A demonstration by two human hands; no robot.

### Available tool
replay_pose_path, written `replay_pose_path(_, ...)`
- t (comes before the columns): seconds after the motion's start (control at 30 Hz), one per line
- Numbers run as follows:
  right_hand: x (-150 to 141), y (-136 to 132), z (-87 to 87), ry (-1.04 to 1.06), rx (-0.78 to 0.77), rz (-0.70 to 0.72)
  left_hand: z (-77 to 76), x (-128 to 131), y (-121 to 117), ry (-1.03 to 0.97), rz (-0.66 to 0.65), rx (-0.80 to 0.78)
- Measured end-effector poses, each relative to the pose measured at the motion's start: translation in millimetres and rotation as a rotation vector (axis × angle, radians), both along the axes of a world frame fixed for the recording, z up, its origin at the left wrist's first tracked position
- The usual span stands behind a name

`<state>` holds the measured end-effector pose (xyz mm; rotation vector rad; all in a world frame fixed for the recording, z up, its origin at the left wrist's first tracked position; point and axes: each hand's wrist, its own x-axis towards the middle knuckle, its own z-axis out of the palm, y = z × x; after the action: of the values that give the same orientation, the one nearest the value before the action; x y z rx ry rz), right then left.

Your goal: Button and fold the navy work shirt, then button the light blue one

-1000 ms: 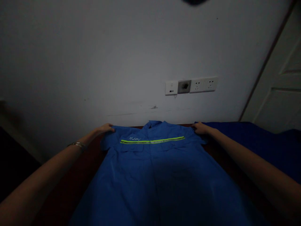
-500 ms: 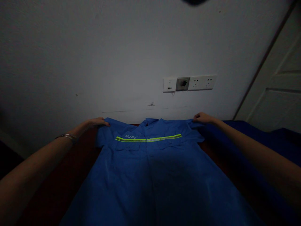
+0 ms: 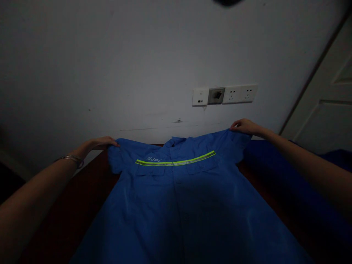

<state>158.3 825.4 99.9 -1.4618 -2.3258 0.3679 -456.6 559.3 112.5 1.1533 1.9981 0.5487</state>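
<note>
A blue short-sleeved work shirt (image 3: 154, 198) lies spread front side up, its collar (image 3: 176, 141) toward the wall. Across the chest runs a yellow-green and silver reflective strip (image 3: 189, 160), with white letters above it and flap pockets below. My left hand (image 3: 106, 142), with a silver bracelet on the wrist, pinches the sleeve on the left near the shoulder. The opposite sleeve is gripped by my right hand (image 3: 244, 126), which lifts it a little higher. The shirt's lower part is in dark shadow.
A pale wall (image 3: 123, 66) rises behind the shirt, with a row of sockets and switches (image 3: 225, 95) on it. The shirt rests on a dark red surface (image 3: 90, 183). Dark blue cloth (image 3: 264, 161) lies on the right, near a panelled door (image 3: 330, 117).
My right hand has moved up and outward, raising and stretching the sleeve it holds. My left hand has shifted slightly left with its sleeve. The reflective strip now slants up at the right.
</note>
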Motion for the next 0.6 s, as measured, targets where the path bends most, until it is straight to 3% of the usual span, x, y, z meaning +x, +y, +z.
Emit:
replay_pose_path(0.1,-3,-12,25.5,0.080,-0.234,0.029,-0.6,-11,-1,-0.085,0.004,0.048)
replay_pose_path(0.2,-5,-25,48.8,0.108,-0.530,0.202,-2.6,-15,-2,-0.171,-0.015,0.064)
replay_pose_path(0.27,-4,-31,59.0,0.116,-0.637,0.296,-2.8,-15,-3,-0.211,-0.021,0.013)
replay_pose_path(0.43,-1,-41,59.9,0.358,-0.604,0.322,2.2,-15,-11,-0.231,0.030,-0.064)
replay_pose_path(0.6,-9,-45,32.4,0.679,-0.486,0.271,1.9,-12,-18,-0.157,0.053,-0.031)
